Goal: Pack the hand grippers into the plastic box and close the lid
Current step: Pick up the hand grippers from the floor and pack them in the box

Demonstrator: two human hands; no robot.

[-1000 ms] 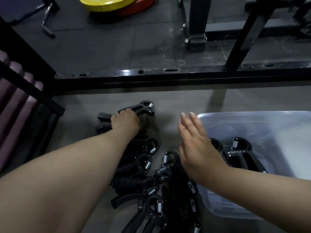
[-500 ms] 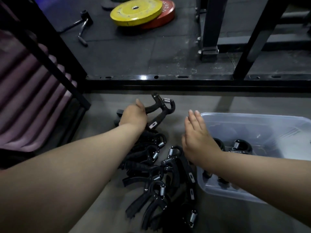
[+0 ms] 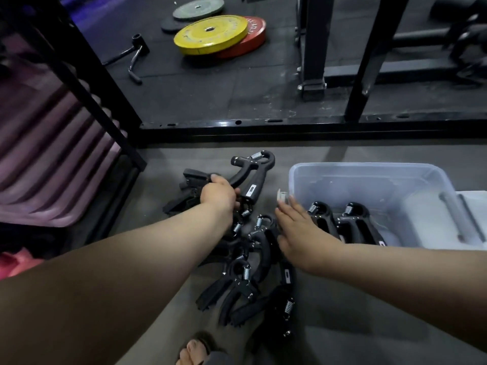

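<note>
A pile of several black hand grippers (image 3: 247, 270) with metal springs lies on the grey floor. My left hand (image 3: 218, 194) is closed on the handle of one hand gripper (image 3: 253, 175), lifted at the far end of the pile. A clear plastic box (image 3: 369, 180) stands to the right, holding two hand grippers (image 3: 342, 222). My right hand (image 3: 297, 233) is flat with fingers apart, resting against the box's left wall and holding nothing. A pale lid (image 3: 471, 219) lies at the box's right edge.
A black steel rack beam (image 3: 263, 125) crosses the floor beyond the pile, with uprights (image 3: 313, 48) behind it. Yellow and red weight plates (image 3: 216, 35) lie on the dark mat. Rolled purple mats (image 3: 47, 159) are shelved at left. A foot (image 3: 197, 351) shows at the bottom.
My left hand has lifted one hand gripper off the far end of the pile. My right hand has come to rest against the box's left wall. The camera has tilted up.
</note>
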